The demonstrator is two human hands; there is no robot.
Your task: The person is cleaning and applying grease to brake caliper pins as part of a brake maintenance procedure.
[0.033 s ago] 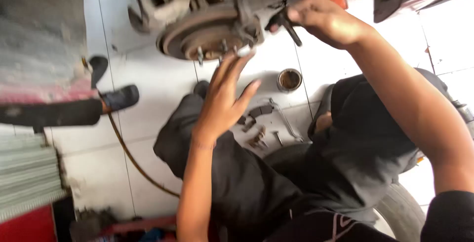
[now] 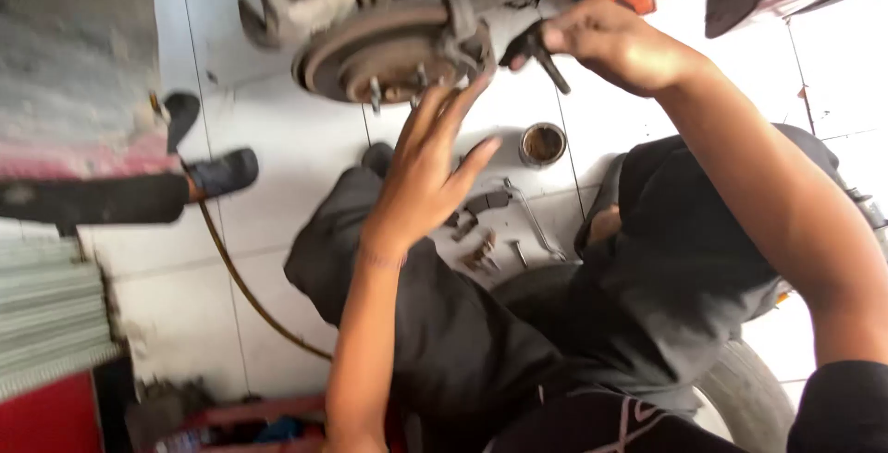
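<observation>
Brake disc (image 2: 384, 51) sits just beyond the spread, empty left hand (image 2: 425, 176); right hand (image 2: 615, 46) grips a dark tool (image 2: 535, 51).

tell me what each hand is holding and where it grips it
The right hand grips a dark tool by one end, beside the brake disc. The left hand is open with spread fingers and holds nothing.

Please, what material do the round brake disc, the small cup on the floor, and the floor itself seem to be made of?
The brake disc looks like bare metal, dull grey with brown rust and protruding studs. The small cup seems to be metal too, with a shiny rim and brownish contents; I cannot tell which metal. The floor looks like glazed white tile, glossy, with thin dark joints.
</observation>
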